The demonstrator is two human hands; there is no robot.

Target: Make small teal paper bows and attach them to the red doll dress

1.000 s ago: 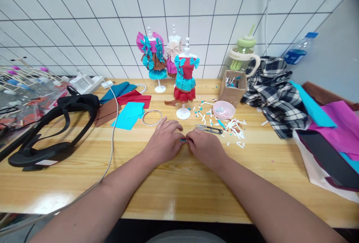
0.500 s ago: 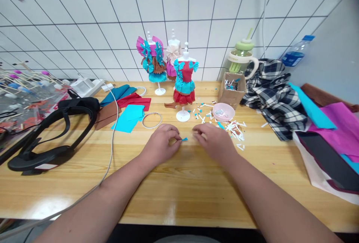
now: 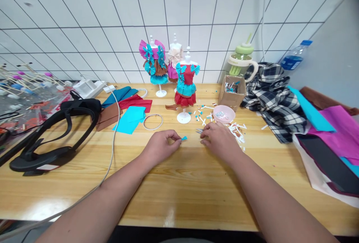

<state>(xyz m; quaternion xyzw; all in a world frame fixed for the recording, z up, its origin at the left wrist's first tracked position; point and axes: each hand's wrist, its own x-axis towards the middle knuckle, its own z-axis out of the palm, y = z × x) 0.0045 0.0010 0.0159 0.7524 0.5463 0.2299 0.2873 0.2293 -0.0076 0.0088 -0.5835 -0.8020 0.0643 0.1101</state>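
Observation:
My left hand (image 3: 165,144) is closed, thumb and forefinger pinching a small turquoise paper piece (image 3: 184,138) just above the tabletop. Its fanned end sticks out to the right. My right hand (image 3: 220,136) lies on the table, its fingers curled over a slim metal tool (image 3: 199,131) with two pointed tips; the rest of the tool is hidden under the hand. Behind both hands stands a white mini dress form (image 3: 183,117) in a red and turquoise crepe paper dress (image 3: 186,82) with small bows.
A pink bowl (image 3: 224,114) and scattered white paper strips (image 3: 238,132) lie beside my right hand. A cardboard box (image 3: 232,93) stands behind. To the left are turquoise paper (image 3: 129,119), a metal ring (image 3: 153,122), a black headset (image 3: 56,138) and a cable (image 3: 112,142).
My right hand has shifted slightly right, and metal tips now show at its fingers. My left hand keeps its pinch on the turquoise piece. The whole view has tilted slightly.

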